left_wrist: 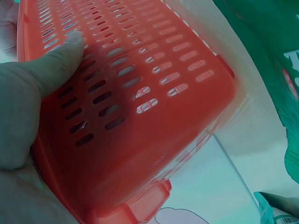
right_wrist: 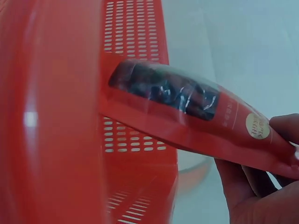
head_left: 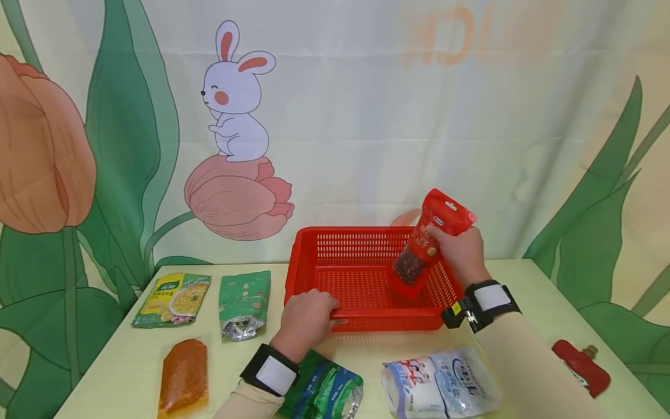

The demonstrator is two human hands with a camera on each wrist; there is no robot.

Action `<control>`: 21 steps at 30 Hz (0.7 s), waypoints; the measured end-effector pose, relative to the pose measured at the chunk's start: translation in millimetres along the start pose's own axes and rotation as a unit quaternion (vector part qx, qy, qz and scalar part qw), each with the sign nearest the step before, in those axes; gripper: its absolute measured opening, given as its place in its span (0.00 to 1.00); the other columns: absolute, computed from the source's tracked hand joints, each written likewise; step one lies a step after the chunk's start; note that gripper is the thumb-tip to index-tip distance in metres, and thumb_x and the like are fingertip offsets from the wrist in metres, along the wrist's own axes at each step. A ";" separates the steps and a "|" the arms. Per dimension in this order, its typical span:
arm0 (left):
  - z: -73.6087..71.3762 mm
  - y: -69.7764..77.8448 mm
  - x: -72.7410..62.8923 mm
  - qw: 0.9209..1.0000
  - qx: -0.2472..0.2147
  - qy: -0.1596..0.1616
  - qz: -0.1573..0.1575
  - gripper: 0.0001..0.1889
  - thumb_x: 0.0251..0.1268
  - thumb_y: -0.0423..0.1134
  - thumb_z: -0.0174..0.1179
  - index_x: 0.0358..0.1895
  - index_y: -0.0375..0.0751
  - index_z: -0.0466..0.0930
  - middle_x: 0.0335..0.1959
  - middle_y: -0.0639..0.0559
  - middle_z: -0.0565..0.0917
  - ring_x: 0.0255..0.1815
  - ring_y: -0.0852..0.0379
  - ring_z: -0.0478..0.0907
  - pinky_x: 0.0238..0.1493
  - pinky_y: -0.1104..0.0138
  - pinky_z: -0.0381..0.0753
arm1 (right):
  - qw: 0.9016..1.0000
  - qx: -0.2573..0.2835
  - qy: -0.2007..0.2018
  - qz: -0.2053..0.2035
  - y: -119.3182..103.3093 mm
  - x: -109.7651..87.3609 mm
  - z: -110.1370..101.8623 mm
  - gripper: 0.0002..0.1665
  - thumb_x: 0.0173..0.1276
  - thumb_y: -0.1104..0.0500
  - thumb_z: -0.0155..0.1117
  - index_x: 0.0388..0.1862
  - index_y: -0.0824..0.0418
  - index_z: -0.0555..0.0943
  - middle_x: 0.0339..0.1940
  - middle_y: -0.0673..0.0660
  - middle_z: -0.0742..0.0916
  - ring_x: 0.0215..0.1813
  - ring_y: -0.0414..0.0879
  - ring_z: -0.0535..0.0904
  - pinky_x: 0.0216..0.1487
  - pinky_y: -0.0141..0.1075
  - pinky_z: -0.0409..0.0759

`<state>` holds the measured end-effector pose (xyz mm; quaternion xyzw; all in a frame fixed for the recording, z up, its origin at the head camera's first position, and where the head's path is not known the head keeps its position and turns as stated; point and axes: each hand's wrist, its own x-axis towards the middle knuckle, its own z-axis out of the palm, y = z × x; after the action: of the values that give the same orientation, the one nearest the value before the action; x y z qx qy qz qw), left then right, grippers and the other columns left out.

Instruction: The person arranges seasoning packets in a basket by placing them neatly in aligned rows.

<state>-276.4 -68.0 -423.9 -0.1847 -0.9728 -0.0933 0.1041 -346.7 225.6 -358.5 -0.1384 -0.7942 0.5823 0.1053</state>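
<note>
A red plastic basket (head_left: 387,323) with slotted walls stands at the back of the table. My left hand (head_left: 309,320) grips its front rim near the left corner, the thumb (left_wrist: 60,60) lying on the slotted outer wall. At the basket's right side, my right hand (head_left: 463,253) holds a red snack pouch (head_left: 424,241) by its upper part. The pouch tilts, its dark see-through window low inside the basket. In the right wrist view the pouch (right_wrist: 187,116) sits between thumb and fingers; whether its bottom touches the basket floor I cannot tell.
Left of the basket lie a yellow-green food packet (head_left: 173,299), a green pouch (head_left: 245,302) and a brown packaged loaf (head_left: 183,375). In front are a green-blue packet (head_left: 324,387) and a white-blue bag (head_left: 442,384). A red spouted pouch (head_left: 581,368) lies right. A printed curtain (head_left: 345,116) hangs behind.
</note>
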 end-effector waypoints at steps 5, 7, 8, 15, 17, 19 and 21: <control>2.0 -0.6 0.0 1.000 0.001 0.006 0.000 0.15 0.51 0.50 0.79 0.42 0.50 0.93 0.31 0.53 0.91 0.27 0.57 0.80 0.39 0.58 0.87 | 0.999 -0.038 0.015 -0.008 3.1 3.8 3.2 0.44 0.69 0.45 0.70 0.77 0.58 0.64 0.69 0.62 0.81 0.65 0.60 0.79 0.69 0.56 0.78; 2.3 -0.5 0.3 1.000 0.003 0.007 0.001 0.15 0.51 0.50 0.79 0.42 0.50 0.93 0.31 0.53 0.91 0.27 0.57 0.80 0.39 0.58 0.87 | 0.999 -0.044 0.017 -0.009 4.0 4.7 3.9 0.43 0.70 0.45 0.69 0.77 0.58 0.65 0.68 0.62 0.81 0.64 0.60 0.80 0.69 0.55 0.78; 2.3 -0.3 0.5 1.000 0.004 0.007 0.001 0.15 0.51 0.50 0.79 0.42 0.50 0.93 0.31 0.53 0.91 0.27 0.57 0.80 0.39 0.58 0.87 | 0.999 -0.048 0.017 -0.011 3.9 5.0 4.0 0.42 0.70 0.46 0.68 0.77 0.58 0.65 0.68 0.62 0.81 0.64 0.60 0.80 0.69 0.55 0.78; 1.7 0.4 1.3 1.000 0.010 0.009 0.004 0.16 0.50 0.51 0.79 0.42 0.51 0.93 0.31 0.54 0.91 0.27 0.56 0.80 0.37 0.59 0.86 | 0.997 -0.079 -0.001 -0.011 2.6 6.2 5.9 0.37 0.75 0.49 0.63 0.76 0.61 0.65 0.67 0.64 0.81 0.62 0.62 0.81 0.68 0.57 0.78; 1.6 0.3 1.0 1.000 0.009 0.010 0.004 0.16 0.50 0.51 0.79 0.42 0.51 0.93 0.31 0.53 0.91 0.27 0.56 0.80 0.37 0.59 0.86 | 0.996 -0.086 -0.014 -0.007 2.4 6.9 6.8 0.36 0.76 0.50 0.62 0.77 0.62 0.65 0.67 0.64 0.81 0.62 0.63 0.80 0.68 0.58 0.78; 1.6 0.1 0.4 1.000 0.008 0.010 0.003 0.16 0.50 0.51 0.79 0.42 0.50 0.93 0.31 0.53 0.90 0.27 0.56 0.80 0.37 0.58 0.87 | 0.995 -0.097 -0.028 -0.006 2.3 7.5 7.7 0.35 0.77 0.51 0.60 0.77 0.62 0.64 0.68 0.65 0.80 0.62 0.63 0.80 0.68 0.59 0.77; 1.7 0.0 0.0 1.000 0.007 0.008 0.001 0.16 0.50 0.51 0.79 0.42 0.50 0.93 0.31 0.53 0.90 0.27 0.56 0.80 0.38 0.58 0.87 | 0.993 -0.105 -0.042 -0.008 2.6 8.1 8.3 0.34 0.77 0.52 0.59 0.77 0.62 0.64 0.68 0.65 0.80 0.62 0.63 0.80 0.68 0.59 0.77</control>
<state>-276.6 -67.7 -425.5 -0.1845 -0.9723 -0.0882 0.1133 -356.7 221.7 -363.4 -0.1179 -0.8559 0.4998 0.0610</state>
